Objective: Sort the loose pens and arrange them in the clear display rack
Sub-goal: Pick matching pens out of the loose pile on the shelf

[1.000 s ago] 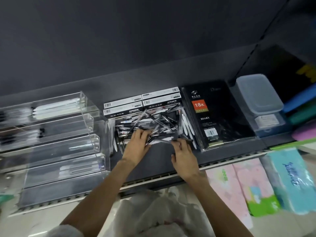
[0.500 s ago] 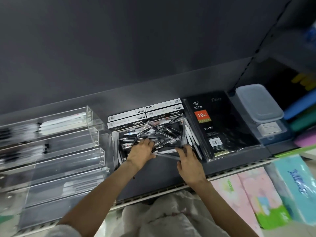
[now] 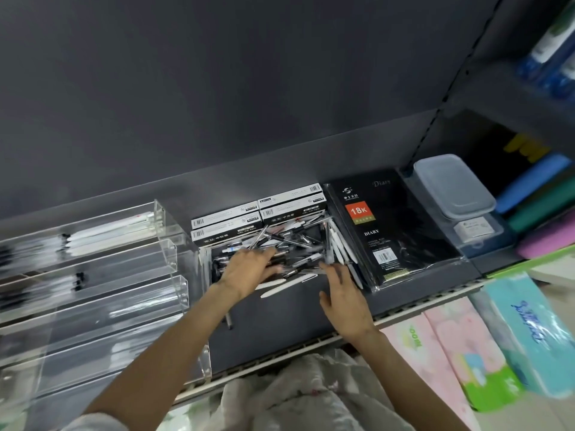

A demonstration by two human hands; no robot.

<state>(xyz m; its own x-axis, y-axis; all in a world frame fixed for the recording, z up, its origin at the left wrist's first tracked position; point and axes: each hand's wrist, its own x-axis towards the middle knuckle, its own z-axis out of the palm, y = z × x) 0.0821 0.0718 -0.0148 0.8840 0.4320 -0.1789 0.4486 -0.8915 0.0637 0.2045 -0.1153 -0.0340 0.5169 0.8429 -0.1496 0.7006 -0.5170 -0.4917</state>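
White pens (image 3: 287, 283) newly out, lying left-right

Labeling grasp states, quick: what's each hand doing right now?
Left hand: open, fingers spread on the loose pens.
Right hand: open, holding nothing.

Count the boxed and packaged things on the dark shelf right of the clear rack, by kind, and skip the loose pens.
Pen boxes: 4, in two stacks behind the loose pens
Black diary: 1
Lidded clear plastic container: 1
Total: 6
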